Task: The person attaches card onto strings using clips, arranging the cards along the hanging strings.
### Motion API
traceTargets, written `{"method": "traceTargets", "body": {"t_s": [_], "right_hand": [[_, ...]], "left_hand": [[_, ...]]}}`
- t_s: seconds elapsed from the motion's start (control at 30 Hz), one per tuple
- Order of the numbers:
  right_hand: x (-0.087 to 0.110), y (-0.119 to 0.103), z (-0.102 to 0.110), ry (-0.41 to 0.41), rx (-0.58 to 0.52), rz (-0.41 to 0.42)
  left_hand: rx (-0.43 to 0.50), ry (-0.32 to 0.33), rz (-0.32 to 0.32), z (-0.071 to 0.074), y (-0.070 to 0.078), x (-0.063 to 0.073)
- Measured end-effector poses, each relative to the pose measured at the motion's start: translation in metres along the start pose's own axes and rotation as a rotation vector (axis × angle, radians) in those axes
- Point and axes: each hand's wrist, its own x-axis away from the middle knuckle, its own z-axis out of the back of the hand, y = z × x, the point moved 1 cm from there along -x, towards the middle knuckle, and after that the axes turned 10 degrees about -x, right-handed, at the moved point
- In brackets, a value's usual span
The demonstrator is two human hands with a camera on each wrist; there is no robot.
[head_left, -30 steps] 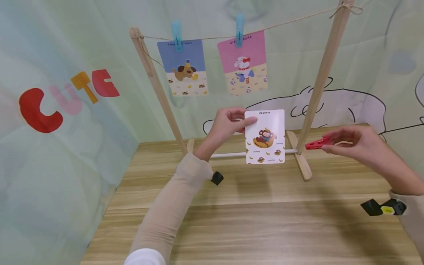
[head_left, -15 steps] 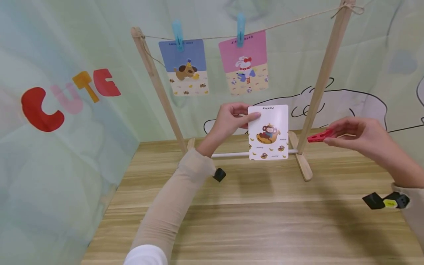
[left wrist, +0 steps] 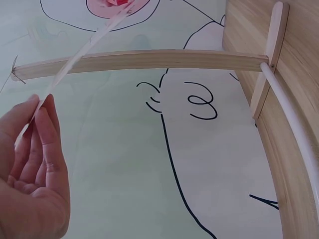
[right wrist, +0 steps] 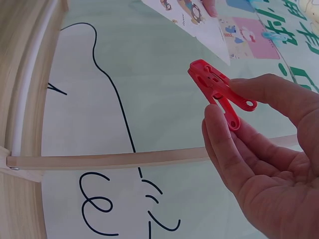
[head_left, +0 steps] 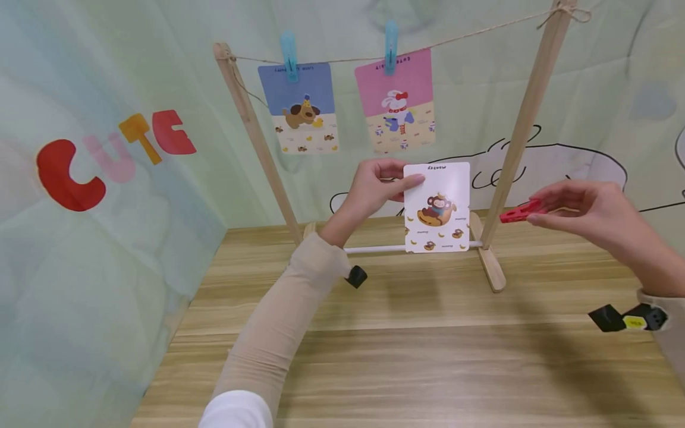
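Observation:
My left hand (head_left: 371,193) pinches the upper left edge of a white monkey card (head_left: 437,208), thumb across its front. The card hangs below the twine (head_left: 487,28), in front of the wooden stand. In the left wrist view the same card (left wrist: 79,52) shows edge-on between thumb and fingers. To the right of the stand, my right hand (head_left: 594,217) pinches a red clothespin (right wrist: 214,89) between thumb and fingers, its nose pointing toward the card. On the twine hang a blue puppy card (head_left: 302,107) and a pink rabbit card (head_left: 397,101), each under a blue clothespin (head_left: 391,47).
The stand has a left post (head_left: 259,142), a right post (head_left: 527,125) and a white bottom rod (head_left: 374,249). Its right foot (head_left: 492,267) rests on the wood-grain table (head_left: 407,368). Behind hangs a printed curtain (head_left: 107,267) with coloured letters.
My left hand has raised the monkey card a little and shifted it slightly right. My right hand has risen slightly with the red clothespin, still gripping it.

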Motion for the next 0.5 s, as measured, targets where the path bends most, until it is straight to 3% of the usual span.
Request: {"method": "traceTargets", "body": {"t_s": [0.5], "right_hand": [[-0.008,-0.013,0.004,0.032,-0.018,0.045]], "left_hand": [[-0.013,0.013,-0.01,0.001,0.01,-0.002]]}}
